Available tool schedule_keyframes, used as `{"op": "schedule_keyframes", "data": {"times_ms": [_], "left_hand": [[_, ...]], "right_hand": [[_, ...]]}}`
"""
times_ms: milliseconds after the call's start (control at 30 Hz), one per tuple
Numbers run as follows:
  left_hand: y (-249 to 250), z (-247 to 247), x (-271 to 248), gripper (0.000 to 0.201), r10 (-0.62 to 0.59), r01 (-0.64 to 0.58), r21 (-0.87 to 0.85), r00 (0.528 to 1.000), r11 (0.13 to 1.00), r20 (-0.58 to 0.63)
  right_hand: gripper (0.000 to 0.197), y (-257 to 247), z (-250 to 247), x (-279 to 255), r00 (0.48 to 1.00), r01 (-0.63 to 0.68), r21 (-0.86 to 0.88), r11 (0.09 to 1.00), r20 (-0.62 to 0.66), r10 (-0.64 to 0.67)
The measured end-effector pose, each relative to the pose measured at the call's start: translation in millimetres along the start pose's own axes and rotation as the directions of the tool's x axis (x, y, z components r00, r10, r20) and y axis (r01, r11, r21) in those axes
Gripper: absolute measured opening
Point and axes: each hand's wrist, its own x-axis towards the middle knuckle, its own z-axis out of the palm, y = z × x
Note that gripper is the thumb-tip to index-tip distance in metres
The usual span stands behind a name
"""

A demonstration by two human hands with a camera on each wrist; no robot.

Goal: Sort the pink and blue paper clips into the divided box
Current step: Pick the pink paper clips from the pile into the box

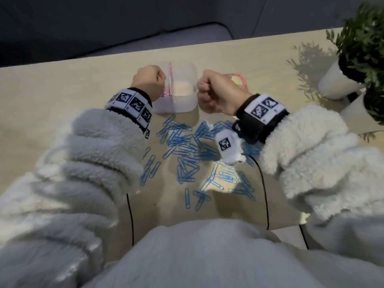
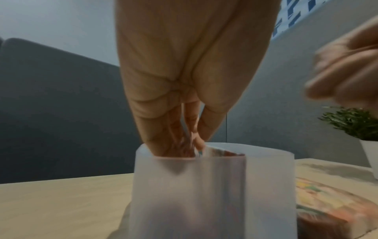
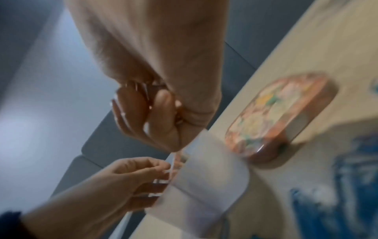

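Note:
A translucent divided box (image 1: pixel 185 102) stands on the wooden table, with pink paper clips (image 1: pixel 166 93) in its left compartment. My left hand (image 1: pixel 148 81) is over that compartment, its fingertips (image 2: pixel 196 145) dipped inside the box (image 2: pixel 194 194) and pinching a thin clip of unclear colour. My right hand (image 1: pixel 216 92) hovers by the box's right wall, curled into a fist. In the right wrist view thin reddish strands, probably pink clips, show between the curled fingers (image 3: pixel 151 113). Several blue paper clips (image 1: pixel 182 142) lie scattered on the table in front of the box.
A pink floral lid (image 1: pixel 239 80) lies just right of the box, behind my right hand. Two potted plants in white pots (image 1: pixel 336 80) stand at the far right. The table's back edge runs just behind the box. Black cables hang at the near edge.

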Motion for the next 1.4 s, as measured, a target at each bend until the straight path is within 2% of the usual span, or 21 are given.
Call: {"op": "schedule_keyframes", "data": {"times_ms": [67, 100, 167, 233, 300, 333, 400, 467, 533, 633, 700, 767, 833, 900, 967, 1067, 1167, 1233, 1300, 1333, 1400], "left_hand": [[-2, 2, 0, 0.033, -0.035, 0.034, -0.070, 0.999, 0.997, -0.003], [-4, 2, -2, 0.036, -0.037, 0.030, -0.127, 0.998, 0.991, -0.046], [-11, -2, -12, 0.042, -0.004, -0.044, -0.224, 0.978, 0.974, -0.209], [-21, -6, -26, 0.041, 0.064, -0.165, -0.264, 0.933, 0.950, -0.353], [-36, -6, -39, 0.038, 0.077, -0.211, -0.319, 0.919, 0.924, -0.386], [-44, -5, -45, 0.037, 0.051, -0.196, -0.354, 0.925, 0.914, -0.378], [-57, -3, -58, 0.034, -0.028, -0.123, -0.406, 0.938, 0.905, -0.346], [-62, 2, -74, 0.032, -0.065, -0.068, -0.435, 0.957, 0.898, -0.282], [-59, 14, -89, 0.028, -0.025, -0.051, -0.417, 0.984, 0.907, -0.175], [-44, 37, -105, 0.026, 0.102, -0.089, -0.306, 0.994, 0.948, 0.027], [-33, 55, -111, 0.024, 0.212, -0.177, -0.220, 0.966, 0.959, 0.148], [-20, 73, -115, 0.022, 0.326, -0.303, -0.131, 0.918, 0.944, 0.224], [-7, 89, -116, 0.025, 0.404, -0.413, -0.019, 0.877, 0.910, 0.259], [7, 102, -115, 0.028, 0.461, -0.489, 0.047, 0.846, 0.871, 0.267], [20, 113, -113, 0.035, 0.503, -0.554, 0.089, 0.803, 0.828, 0.319], [30, 132, -108, 0.054, 0.523, -0.631, 0.131, 0.726, 0.764, 0.447], [34, 144, -109, 0.045, 0.523, -0.664, 0.195, 0.707, 0.722, 0.476], [28, 147, -112, 0.049, 0.504, -0.672, 0.259, 0.710, 0.694, 0.492], [22, 143, -115, 0.049, 0.512, -0.676, 0.255, 0.707, 0.691, 0.489], [19, 139, -116, 0.047, 0.516, -0.677, 0.249, 0.707, 0.693, 0.485], [15, 131, -117, 0.042, 0.485, -0.655, 0.281, 0.727, 0.701, 0.485]], "right_hand": [[0.038, -12, 18, 14, 1.000, 0.002, 0.050, 0.999, -0.016, -0.001], [0.039, -17, 28, 21, 0.998, 0.032, 0.030, 0.999, -0.049, -0.031], [0.033, -25, 46, 33, 0.990, 0.094, -0.023, 0.995, -0.100, -0.095], [0.027, -30, 61, 46, 0.981, 0.139, 0.003, 0.990, -0.136, -0.138], [0.025, -32, 74, 55, 0.981, 0.134, 0.090, 0.987, -0.150, -0.119], [0.025, -32, 80, 60, 0.983, 0.126, 0.094, 0.988, -0.149, -0.111], [0.020, -30, 87, 66, 0.987, 0.108, 0.012, 0.994, -0.119, -0.106], [0.026, -26, 87, 69, 0.990, 0.112, -0.076, 0.991, -0.075, -0.118], [0.016, -26, 80, 57, 0.981, 0.176, -0.088, 0.980, -0.063, -0.182], [0.015, -20, 49, 22, 0.936, 0.315, -0.031, 0.948, -0.157, -0.316], [0.017, 0, 15, -13, 0.900, 0.362, -0.083, 0.929, -0.227, -0.371], [0.023, 34, -25, -47, 0.882, 0.321, -0.248, 0.914, -0.273, -0.384], [0.028, 78, -63, -70, 0.882, 0.204, -0.474, 0.857, -0.292, -0.371], [0.024, 119, -91, -87, 0.889, 0.048, -0.641, 0.766, -0.323, -0.326], [0.022, 148, -100, -105, 0.890, -0.038, -0.707, 0.706, -0.345, -0.298], [0.025, 172, -93, -117, 0.886, -0.036, -0.778, 0.627, -0.316, -0.340], [0.030, 181, -78, -117, 0.900, -0.009, -0.856, 0.517, -0.232, -0.369], [0.034, 183, -66, -115, 0.927, 0.000, -0.906, 0.422, -0.158, -0.339], [0.038, 183, -56, -116, 0.948, 0.053, -0.943, 0.329, -0.056, -0.314], [0.039, 182, -52, -117, 0.949, 0.088, -0.945, 0.315, -0.016, -0.315], [0.041, 179, -54, -119, 0.934, 0.112, -0.922, 0.371, -0.030, -0.357]]}}
